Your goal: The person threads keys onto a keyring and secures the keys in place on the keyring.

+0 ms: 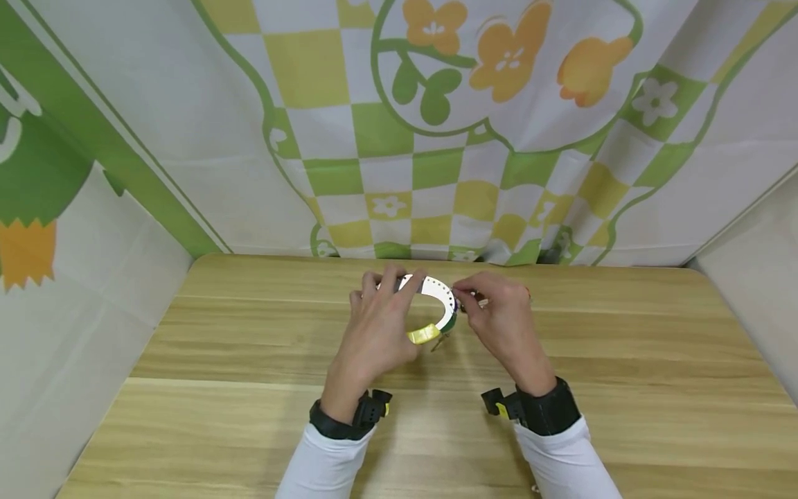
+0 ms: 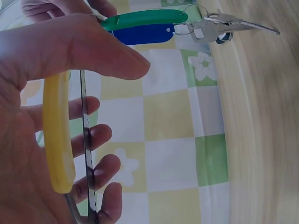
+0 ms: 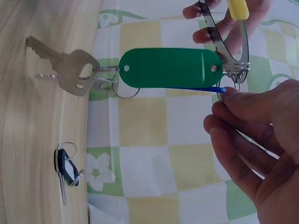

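My left hand [image 1: 380, 326] holds a curved metal key ring [image 1: 446, 296] with small holes along its rim and a yellow grip [image 2: 58, 135]. Its fingers bend round the rim. A green key tag [image 3: 170, 67] hangs from the key ring by small split rings, with a silver key [image 3: 77, 72] on its other end. Mostly behind it in the right wrist view is a blue key tag [image 2: 142, 34], also with a key. My right hand [image 1: 505, 319] pinches the blue tag's end at its split ring, close to the metal rim.
A black-headed key [image 3: 67, 168] with a small ring lies on the wooden table [image 1: 249, 416]. Behind the table's far edge hangs a checked, flowered curtain [image 1: 436, 194]. Something small and red [image 1: 530, 294] shows just past the right hand.
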Motion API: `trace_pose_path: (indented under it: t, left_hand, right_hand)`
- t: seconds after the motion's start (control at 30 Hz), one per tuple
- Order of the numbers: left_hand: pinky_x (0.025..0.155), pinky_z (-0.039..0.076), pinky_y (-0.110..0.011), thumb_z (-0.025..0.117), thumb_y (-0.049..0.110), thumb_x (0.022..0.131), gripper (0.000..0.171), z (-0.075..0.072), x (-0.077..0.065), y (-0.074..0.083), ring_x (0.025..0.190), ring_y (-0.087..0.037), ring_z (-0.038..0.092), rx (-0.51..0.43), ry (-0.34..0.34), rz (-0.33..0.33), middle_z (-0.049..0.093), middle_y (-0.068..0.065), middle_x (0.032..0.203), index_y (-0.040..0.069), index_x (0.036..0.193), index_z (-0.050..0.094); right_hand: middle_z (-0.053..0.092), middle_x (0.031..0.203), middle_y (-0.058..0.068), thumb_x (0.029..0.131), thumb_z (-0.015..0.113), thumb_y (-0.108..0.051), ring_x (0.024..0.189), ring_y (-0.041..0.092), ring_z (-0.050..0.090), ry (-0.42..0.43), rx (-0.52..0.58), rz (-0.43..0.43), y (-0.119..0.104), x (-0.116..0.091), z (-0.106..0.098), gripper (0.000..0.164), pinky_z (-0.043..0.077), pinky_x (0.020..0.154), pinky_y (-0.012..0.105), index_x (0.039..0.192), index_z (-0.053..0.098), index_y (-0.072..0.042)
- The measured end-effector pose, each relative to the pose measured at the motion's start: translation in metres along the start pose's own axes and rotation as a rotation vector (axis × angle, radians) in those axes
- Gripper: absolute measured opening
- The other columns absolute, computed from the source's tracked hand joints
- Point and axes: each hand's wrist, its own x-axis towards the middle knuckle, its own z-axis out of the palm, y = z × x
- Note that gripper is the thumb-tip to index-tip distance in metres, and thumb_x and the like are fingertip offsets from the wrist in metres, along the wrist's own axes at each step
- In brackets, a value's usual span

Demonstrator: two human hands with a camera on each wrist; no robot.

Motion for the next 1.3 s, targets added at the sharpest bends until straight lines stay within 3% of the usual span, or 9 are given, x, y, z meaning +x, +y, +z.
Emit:
trace_pose_path:
  t: [0.2,0.5,0.6,0.8,1.07,1.17,1.3]
  left_hand:
    - [0.076,0.035,-0.049,0.082,0.037,0.050,0.094,0.0006,-0.0019,0.0003,0.107,-0.032,0.038,-0.011,-0.020,-0.017,0.041,-0.006,0.127,0.022,0.134,0.045]
    - [0.075,0.034,-0.049,0.082,0.037,0.050,0.091,0.0034,-0.0003,0.0023,0.106,-0.032,0.038,-0.011,0.028,-0.017,0.042,-0.008,0.125,0.021,0.132,0.046]
    - [0.074,0.035,-0.049,0.082,0.037,0.049,0.091,0.0028,0.0004,0.0031,0.106,-0.033,0.038,0.015,0.032,-0.007,0.042,-0.008,0.124,0.021,0.131,0.046]
    - [0.073,0.034,-0.048,0.082,0.034,0.048,0.092,-0.0002,0.0016,0.0015,0.105,-0.033,0.039,0.041,0.030,0.004,0.041,-0.008,0.125,0.022,0.132,0.045]
    - [0.077,0.034,-0.049,0.081,0.029,0.048,0.096,-0.0029,-0.0001,0.0006,0.108,-0.033,0.038,0.037,-0.025,0.017,0.039,-0.007,0.128,0.024,0.136,0.043]
    - [0.078,0.034,-0.051,0.081,0.030,0.049,0.094,-0.0029,-0.0003,0.0011,0.109,-0.033,0.038,0.021,-0.020,0.017,0.040,-0.006,0.128,0.024,0.135,0.043]
    - [0.077,0.034,-0.050,0.079,0.028,0.049,0.092,-0.0014,0.0006,0.0025,0.109,-0.033,0.038,0.022,0.009,0.007,0.041,-0.007,0.127,0.023,0.133,0.044]
  right_hand:
    - [0.065,0.081,-0.002,0.080,0.067,-0.010,0.071,0.006,0.060,-0.009,-0.023,-0.021,-0.0004,-0.0027,0.0014,0.006,0.046,0.061,0.023,0.085,0.069,-0.011]
    - [0.065,0.075,-0.003,0.080,0.067,-0.017,0.065,0.004,0.060,0.039,0.026,0.222,-0.0073,-0.0041,0.0048,0.006,0.045,0.058,0.019,0.084,0.068,-0.011]
    - [0.065,0.075,-0.001,0.081,0.067,-0.015,0.065,0.005,0.060,0.039,0.009,0.195,-0.0070,-0.0038,0.0046,0.005,0.045,0.059,0.020,0.083,0.068,-0.011]
    - [0.065,0.077,-0.001,0.080,0.067,-0.010,0.068,0.006,0.061,0.034,-0.041,0.049,-0.0027,0.0003,0.0035,0.005,0.045,0.060,0.022,0.084,0.069,-0.012]
    - [0.066,0.077,-0.001,0.080,0.068,-0.013,0.069,0.011,0.061,0.019,-0.128,-0.084,-0.0008,0.0015,0.0012,0.004,0.046,0.060,0.029,0.083,0.070,-0.013]
    - [0.066,0.079,0.000,0.080,0.067,-0.014,0.070,0.011,0.061,0.025,-0.104,-0.071,-0.0006,0.0005,0.0009,0.005,0.046,0.061,0.028,0.085,0.069,-0.011]
    - [0.065,0.078,-0.002,0.082,0.066,-0.016,0.068,0.006,0.060,0.019,-0.035,0.064,-0.0016,-0.0007,0.0015,0.007,0.046,0.061,0.022,0.086,0.069,-0.011]
